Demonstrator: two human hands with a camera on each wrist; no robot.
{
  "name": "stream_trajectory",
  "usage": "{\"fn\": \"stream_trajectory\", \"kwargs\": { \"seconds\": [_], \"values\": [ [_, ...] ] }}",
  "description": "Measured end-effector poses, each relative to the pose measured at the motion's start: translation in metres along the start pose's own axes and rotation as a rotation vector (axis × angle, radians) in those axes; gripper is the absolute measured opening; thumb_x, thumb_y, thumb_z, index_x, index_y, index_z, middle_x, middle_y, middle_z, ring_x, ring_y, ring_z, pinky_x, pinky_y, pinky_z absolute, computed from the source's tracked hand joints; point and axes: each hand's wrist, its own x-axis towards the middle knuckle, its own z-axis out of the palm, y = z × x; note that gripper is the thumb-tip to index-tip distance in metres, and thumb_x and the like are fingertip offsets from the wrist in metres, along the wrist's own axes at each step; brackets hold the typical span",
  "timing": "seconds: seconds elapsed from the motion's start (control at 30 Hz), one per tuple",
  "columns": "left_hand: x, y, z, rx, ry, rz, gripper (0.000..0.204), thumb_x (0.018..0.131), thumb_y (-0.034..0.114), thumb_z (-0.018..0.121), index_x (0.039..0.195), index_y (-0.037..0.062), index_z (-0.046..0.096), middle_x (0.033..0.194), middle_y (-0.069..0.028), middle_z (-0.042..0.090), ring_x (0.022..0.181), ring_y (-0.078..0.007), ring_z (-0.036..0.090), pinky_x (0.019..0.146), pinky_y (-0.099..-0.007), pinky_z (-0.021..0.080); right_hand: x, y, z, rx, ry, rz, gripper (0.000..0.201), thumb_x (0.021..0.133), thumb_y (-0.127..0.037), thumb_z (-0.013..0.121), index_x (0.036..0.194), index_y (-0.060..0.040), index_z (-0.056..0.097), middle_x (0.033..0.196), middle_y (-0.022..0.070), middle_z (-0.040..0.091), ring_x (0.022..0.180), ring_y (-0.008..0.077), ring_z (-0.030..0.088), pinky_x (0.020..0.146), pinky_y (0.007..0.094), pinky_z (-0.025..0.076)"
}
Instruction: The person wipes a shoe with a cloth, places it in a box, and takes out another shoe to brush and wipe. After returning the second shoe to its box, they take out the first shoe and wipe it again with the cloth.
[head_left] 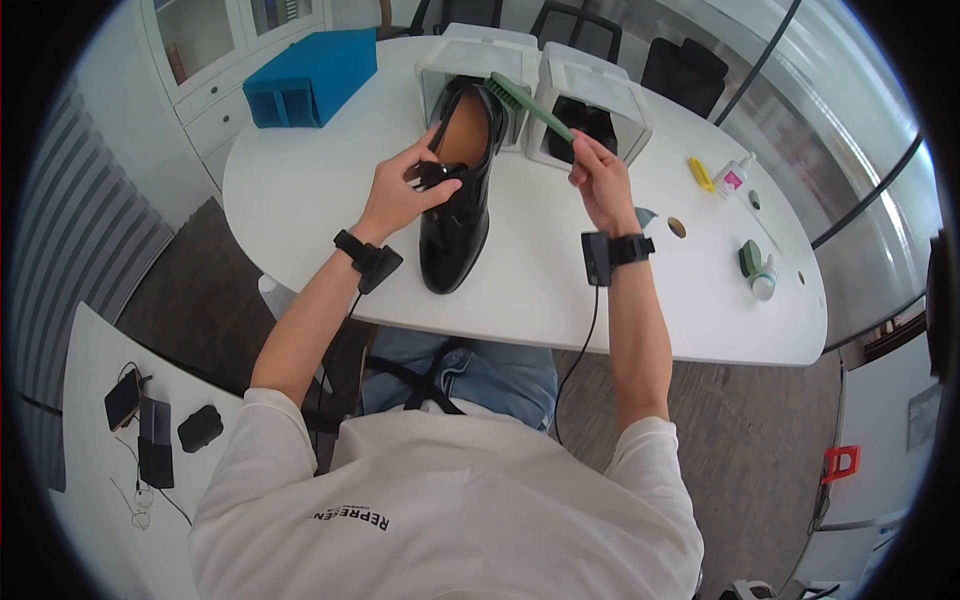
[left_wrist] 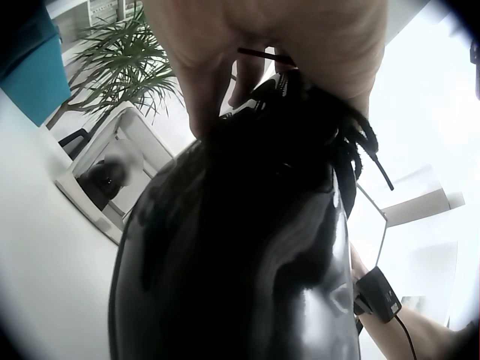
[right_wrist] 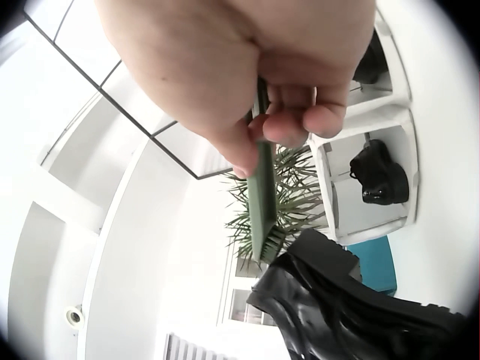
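Observation:
A glossy black lace-up dress shoe (head_left: 455, 245) with a tan insole is held above the near side of the white table, its toe toward the person. My left hand (head_left: 400, 192) grips it at the tongue and laces; loose lace ends (left_wrist: 367, 150) hang beside that hand in the left wrist view. My right hand (head_left: 602, 185) pinches the handle of a green brush (head_left: 540, 112) between thumb and fingers. The brush head lies right at the shoe's heel collar, its bristles (right_wrist: 274, 241) close to the heel in the right wrist view.
Two white shoe boxes with open fronts (head_left: 590, 100) stand behind the shoe; a black shoe (right_wrist: 381, 174) sits inside one. A teal bag (head_left: 312, 80) is at the back left. On the right lie a yellow item (head_left: 700, 174), white bottles (head_left: 733, 178) and a green block (head_left: 750, 258).

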Motion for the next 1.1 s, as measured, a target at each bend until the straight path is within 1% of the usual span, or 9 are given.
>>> {"fn": "stream_trajectory", "kwargs": {
  "seconds": [0.1, 0.47, 0.53, 0.67, 0.77, 0.83, 0.97, 1.07, 1.1],
  "values": [
    [0.000, 0.008, 0.007, 0.064, 0.023, 0.102, 0.024, 0.076, 0.008, 0.074, 0.083, 0.0004, 0.052, 0.145, -0.0175, 0.043, 0.087, -0.0079, 0.056, 0.077, -0.0242, 0.049, 0.005, -0.020, 0.006, 0.021, -0.033, -0.009, 0.036, 0.093, -0.016, 0.062, 0.122, 0.0049, 0.056, 0.074, -0.0048, 0.049, 0.061, 0.0058, 0.042, 0.057, 0.0231, 0.038],
    [-0.006, 0.005, 0.012, 0.171, 0.039, 0.078, 0.026, 0.076, 0.010, 0.074, 0.083, 0.0017, 0.051, 0.146, -0.0184, 0.041, 0.088, -0.0085, 0.057, 0.080, -0.0240, 0.047, 0.010, -0.042, 0.011, -0.088, -0.056, 0.035, 0.034, 0.093, -0.019, 0.062, 0.119, 0.0025, 0.059, 0.074, -0.0052, 0.049, 0.060, 0.0053, 0.043, 0.055, 0.0222, 0.038],
    [-0.007, 0.009, 0.016, 0.178, 0.088, 0.180, 0.026, 0.076, 0.010, 0.074, 0.083, 0.0022, 0.050, 0.145, -0.0179, 0.043, 0.085, -0.0074, 0.056, 0.076, -0.0236, 0.047, 0.010, -0.050, 0.015, -0.103, -0.074, 0.025, 0.034, 0.093, -0.019, 0.062, 0.119, 0.0026, 0.059, 0.074, -0.0054, 0.048, 0.060, 0.0054, 0.043, 0.055, 0.0222, 0.037],
    [-0.015, 0.019, 0.018, 0.197, 0.069, 0.103, 0.028, 0.074, 0.009, 0.074, 0.082, 0.0022, 0.049, 0.144, -0.0181, 0.045, 0.081, -0.0074, 0.054, 0.072, -0.0240, 0.046, 0.011, -0.058, 0.017, -0.139, -0.069, 0.064, 0.035, 0.093, -0.020, 0.063, 0.119, 0.0029, 0.059, 0.071, -0.0060, 0.045, 0.058, 0.0055, 0.041, 0.054, 0.0224, 0.036],
    [-0.010, 0.022, 0.019, 0.230, 0.124, 0.311, 0.030, 0.073, 0.009, 0.075, 0.082, 0.0021, 0.047, 0.144, -0.0192, 0.045, 0.080, -0.0086, 0.052, 0.070, -0.0248, 0.046, 0.008, -0.065, 0.020, -0.153, -0.106, 0.036, 0.034, 0.093, -0.020, 0.063, 0.118, 0.0031, 0.060, 0.068, -0.0064, 0.043, 0.056, 0.0050, 0.039, 0.053, 0.0223, 0.034],
    [-0.018, 0.028, 0.019, 0.202, 0.071, 0.184, 0.033, 0.071, 0.013, 0.078, 0.082, 0.0022, 0.049, 0.144, -0.0189, 0.042, 0.100, -0.0251, 0.063, 0.084, -0.0284, 0.048, 0.009, -0.071, 0.024, -0.178, -0.095, 0.036, 0.034, 0.093, -0.020, 0.063, 0.117, 0.0031, 0.061, 0.067, -0.0065, 0.043, 0.056, 0.0049, 0.038, 0.053, 0.0222, 0.034],
    [-0.014, 0.029, 0.024, 0.205, 0.080, 0.278, 0.034, 0.071, 0.012, 0.078, 0.082, 0.0020, 0.048, 0.144, -0.0192, 0.042, 0.103, -0.0263, 0.063, 0.083, -0.0293, 0.048, 0.008, -0.074, 0.023, -0.215, -0.106, 0.037, 0.033, 0.092, -0.020, 0.063, 0.116, 0.0035, 0.061, 0.066, -0.0068, 0.042, 0.055, 0.0045, 0.035, 0.053, 0.0219, 0.032],
    [-0.020, 0.033, 0.026, 0.208, 0.072, 0.214, 0.033, 0.072, 0.008, 0.075, 0.084, 0.0019, 0.046, 0.143, -0.0199, 0.045, 0.082, -0.0111, 0.051, 0.075, -0.0254, 0.047, 0.003, -0.070, 0.022, -0.181, -0.097, 0.027, 0.034, 0.092, -0.021, 0.064, 0.116, 0.0028, 0.061, 0.066, -0.0073, 0.041, 0.055, 0.0044, 0.034, 0.054, 0.0225, 0.032],
    [-0.021, 0.033, 0.028, 0.209, 0.069, 0.214, 0.033, 0.072, 0.008, 0.075, 0.084, 0.0019, 0.046, 0.143, -0.0199, 0.045, 0.082, -0.0111, 0.051, 0.075, -0.0254, 0.047, 0.005, -0.070, 0.022, -0.175, -0.075, 0.006, 0.034, 0.092, -0.021, 0.065, 0.115, 0.0026, 0.062, 0.065, -0.0074, 0.041, 0.055, 0.0045, 0.034, 0.054, 0.0227, 0.032]
  ]
}}
